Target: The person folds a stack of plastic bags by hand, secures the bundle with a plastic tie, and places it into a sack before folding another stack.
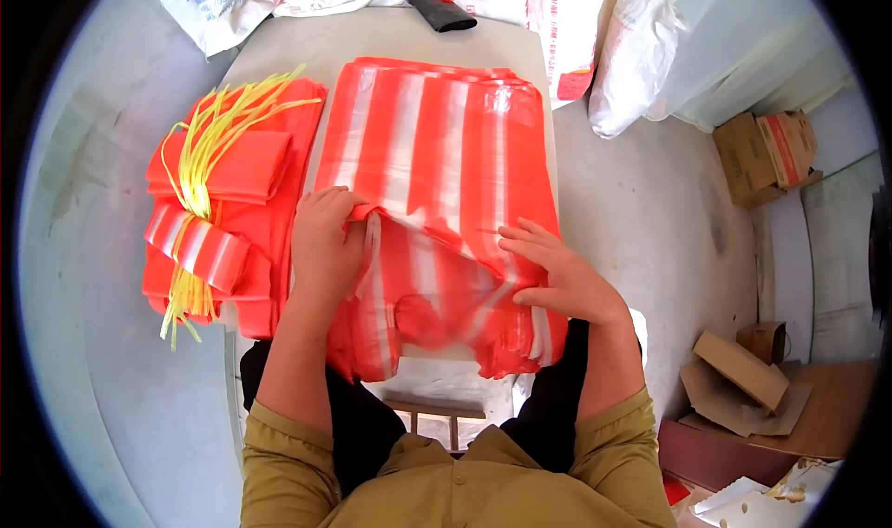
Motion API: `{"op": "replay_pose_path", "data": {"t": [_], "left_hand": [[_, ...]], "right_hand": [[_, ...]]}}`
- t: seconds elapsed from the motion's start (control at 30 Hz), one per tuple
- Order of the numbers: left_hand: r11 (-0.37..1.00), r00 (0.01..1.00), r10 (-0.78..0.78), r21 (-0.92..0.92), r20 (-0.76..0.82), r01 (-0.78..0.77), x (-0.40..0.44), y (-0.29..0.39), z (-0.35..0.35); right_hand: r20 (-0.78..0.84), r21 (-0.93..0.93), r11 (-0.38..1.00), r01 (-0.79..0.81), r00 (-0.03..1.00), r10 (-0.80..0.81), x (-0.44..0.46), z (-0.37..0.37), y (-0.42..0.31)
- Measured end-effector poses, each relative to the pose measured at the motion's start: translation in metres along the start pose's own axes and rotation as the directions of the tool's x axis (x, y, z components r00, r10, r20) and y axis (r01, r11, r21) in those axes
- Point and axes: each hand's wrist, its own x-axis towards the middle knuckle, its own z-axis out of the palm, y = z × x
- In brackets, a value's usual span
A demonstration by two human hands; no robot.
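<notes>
While my left hand (325, 240) pinched a lifted fold (409, 218) near the centre of the frame, my right hand (562, 270), right of centre, had its fingers spread over the striped plastic stack (423, 138); I couldn't tell whether it pressed down. The stack lay mid-frame on the beige surface (307, 40). I judged its sheets light, limp, slippery and easily creased, best gripped by a folded edge.

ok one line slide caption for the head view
Left hand pinching the edge of stacked striped plastic bags, right hand open; yellow strands on folded red plastic.
</notes>
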Motion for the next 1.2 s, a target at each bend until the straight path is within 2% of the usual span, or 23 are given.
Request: {"op": "replay_pose_path", "data": {"t": [0.2,0.3,0.4,0.5,0.6,0.73,0.8,0.93,1.03,1.07,1.1,1.13,1.17,1.2], "left_hand": [[1.0,1.0,0.006,-0.025,-0.02,-0.007,-0.002,-0.002,0.004],[1.0,1.0,0.015,-0.014,-0.01,-0.016,-0.003,-0.004,0.004],[1.0,1.0,0.024,-0.009,-0.009,-0.024,-0.003,-0.008,0.005],[1.0,0.999,0.025,-0.003,-0.027,-0.025,-0.003,-0.009,0.005],[0.995,0.993,0.097,0.02,-0.07,-0.096,-0.002,-0.006,0.003],[0.981,0.977,0.179,0.092,-0.115,-0.169,-0.004,0.0,0.004],[0.971,0.97,0.23,0.082,-0.082,-0.223,-0.009,0.007,0.007],[0.931,0.931,0.363,0.032,0.044,-0.364,-0.029,0.032,0.018],[0.933,0.925,0.351,-0.138,0.144,-0.332,-0.051,0.071,0.039],[0.925,0.922,0.353,-0.209,0.159,-0.318,-0.059,0.085,0.042],[0.866,0.919,0.394,-0.348,0.029,-0.36,-0.064,0.095,0.047],[0.854,0.929,0.338,-0.465,0.153,-0.234,-0.071,0.103,0.047],[0.824,0.912,0.297,-0.559,0.284,-0.094,-0.078,0.11,0.047],[0.76,0.914,0.225,-0.647,0.338,0.052,-0.084,0.115,0.05]], "right_hand": [[-0.107,-0.174,0.985,-0.016,0.994,-0.003,0.011,0.017,0.0],[-0.242,-0.253,0.962,0.101,0.956,-0.164,0.02,0.026,0.006],[-0.368,-0.291,0.952,0.101,0.906,-0.208,0.026,0.033,0.021],[-0.461,-0.249,0.968,0.018,0.877,-0.135,0.029,0.034,0.018],[-0.497,-0.333,0.942,-0.036,0.856,-0.142,0.032,0.033,0.014],[-0.509,-0.336,0.928,-0.158,0.86,-0.038,0.026,0.029,0.007],[-0.559,-0.333,0.911,-0.243,0.829,0.017,0.014,0.025,-0.001],[-0.566,-0.473,0.826,-0.306,0.824,-0.019,-0.032,-0.004,-0.002],[-0.559,-0.591,0.732,-0.34,0.826,-0.067,-0.07,-0.042,-0.026],[-0.574,-0.643,0.682,-0.348,0.809,-0.128,-0.076,-0.052,-0.042],[-0.584,-0.688,0.631,-0.359,0.79,-0.188,-0.081,-0.06,-0.06],[-0.588,-0.749,0.512,-0.421,0.779,-0.22,-0.076,-0.065,-0.082],[-0.554,-0.789,0.479,-0.385,0.782,-0.285,-0.067,-0.069,-0.106],[-0.52,-0.825,0.442,-0.352,0.78,-0.349,-0.052,-0.072,-0.128]]}}
